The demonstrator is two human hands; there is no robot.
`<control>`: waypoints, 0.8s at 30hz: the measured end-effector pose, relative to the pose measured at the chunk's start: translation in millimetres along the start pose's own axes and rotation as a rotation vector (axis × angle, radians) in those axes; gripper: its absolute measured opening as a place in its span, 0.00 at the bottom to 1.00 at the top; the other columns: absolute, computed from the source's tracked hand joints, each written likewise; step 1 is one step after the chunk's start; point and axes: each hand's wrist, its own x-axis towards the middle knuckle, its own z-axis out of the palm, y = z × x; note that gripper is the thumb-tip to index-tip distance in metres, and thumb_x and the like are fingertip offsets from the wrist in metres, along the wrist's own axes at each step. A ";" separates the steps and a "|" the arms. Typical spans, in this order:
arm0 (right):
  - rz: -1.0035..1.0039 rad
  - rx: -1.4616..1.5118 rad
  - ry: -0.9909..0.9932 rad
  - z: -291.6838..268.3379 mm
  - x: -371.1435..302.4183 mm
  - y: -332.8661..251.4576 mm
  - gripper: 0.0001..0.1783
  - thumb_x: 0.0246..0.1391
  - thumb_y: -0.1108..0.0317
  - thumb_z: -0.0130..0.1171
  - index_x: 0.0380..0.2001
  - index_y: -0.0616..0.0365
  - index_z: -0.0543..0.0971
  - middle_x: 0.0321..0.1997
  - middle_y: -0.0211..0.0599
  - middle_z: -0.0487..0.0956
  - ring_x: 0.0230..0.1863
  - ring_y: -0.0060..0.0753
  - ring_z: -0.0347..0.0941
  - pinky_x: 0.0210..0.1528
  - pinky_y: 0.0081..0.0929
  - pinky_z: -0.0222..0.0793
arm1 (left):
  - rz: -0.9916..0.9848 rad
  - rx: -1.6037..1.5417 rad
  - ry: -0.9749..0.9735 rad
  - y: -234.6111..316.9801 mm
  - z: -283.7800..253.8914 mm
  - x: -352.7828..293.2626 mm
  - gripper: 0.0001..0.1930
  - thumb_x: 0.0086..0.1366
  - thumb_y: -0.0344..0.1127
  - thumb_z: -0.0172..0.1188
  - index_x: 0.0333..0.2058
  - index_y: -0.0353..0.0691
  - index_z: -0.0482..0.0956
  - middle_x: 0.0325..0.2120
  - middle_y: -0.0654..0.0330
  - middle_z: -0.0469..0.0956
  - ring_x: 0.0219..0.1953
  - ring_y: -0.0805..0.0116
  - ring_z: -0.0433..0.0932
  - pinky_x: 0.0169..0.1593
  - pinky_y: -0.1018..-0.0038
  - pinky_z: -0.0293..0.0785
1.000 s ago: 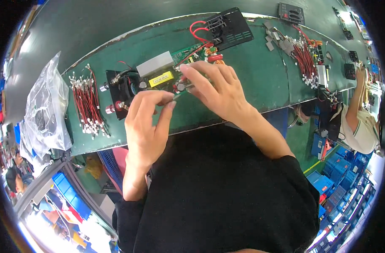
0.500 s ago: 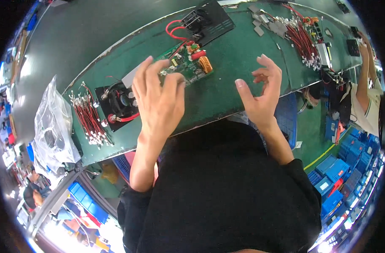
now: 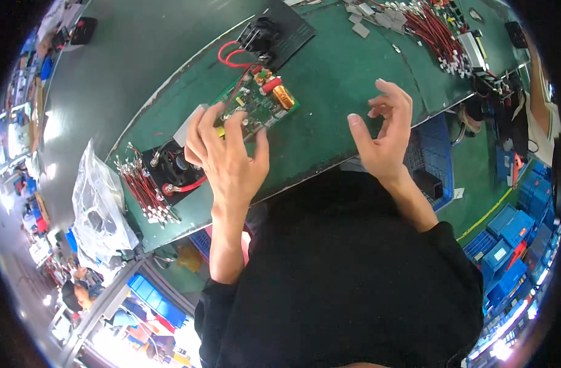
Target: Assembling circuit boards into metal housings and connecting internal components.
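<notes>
A green circuit board (image 3: pixel 263 98) with a copper coil and red parts lies on the green work mat (image 3: pixel 329 73). My left hand (image 3: pixel 226 159) rests on the board's near end, fingers spread over it and touching a grey block at its left. My right hand (image 3: pixel 385 135) hovers above the mat to the right, fingers apart, holding nothing. Red wires (image 3: pixel 231 54) run from the board to a black ribbed part (image 3: pixel 274 30) behind it. A black fan (image 3: pixel 173 168) with a red lead sits left of my left hand.
A bundle of red leads (image 3: pixel 142 187) and a clear plastic bag (image 3: pixel 96 208) lie at the mat's left end. More red leads (image 3: pixel 434 27) and small grey parts sit at the far right. Blue bins (image 3: pixel 507 245) stand below the bench. Another person's arm (image 3: pixel 541 110) is at the right edge.
One second ago both hands worked together on the board. My right hand has lifted off and moved right, staying open; my left hand stays on the board.
</notes>
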 end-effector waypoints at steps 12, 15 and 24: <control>0.001 0.070 -0.016 -6.4 1.1 3.2 0.35 0.47 0.80 0.65 0.59 0.63 0.65 0.56 0.40 0.64 0.46 0.28 0.68 0.44 0.25 0.68 | -0.042 0.005 -0.118 3.0 -13.9 12.9 0.23 0.49 0.35 0.72 0.45 0.45 0.76 0.53 0.55 0.67 0.60 0.51 0.61 0.59 0.54 0.56; 0.008 0.094 -0.001 -9.6 -1.0 3.3 0.35 0.46 0.80 0.65 0.59 0.63 0.66 0.55 0.40 0.64 0.45 0.27 0.68 0.45 0.24 0.68 | -0.009 0.007 -0.081 13.0 -14.0 13.1 0.24 0.50 0.33 0.71 0.47 0.42 0.75 0.53 0.53 0.67 0.59 0.51 0.62 0.59 0.54 0.56; 0.294 0.352 0.087 -38.8 15.8 2.2 0.20 0.53 0.79 0.61 0.51 0.64 0.74 0.42 0.33 0.75 0.40 0.19 0.68 0.43 0.20 0.66 | 0.335 -0.027 0.042 135.9 79.9 107.2 0.10 0.63 0.34 0.57 0.41 0.37 0.76 0.37 0.56 0.77 0.43 0.58 0.76 0.45 0.65 0.75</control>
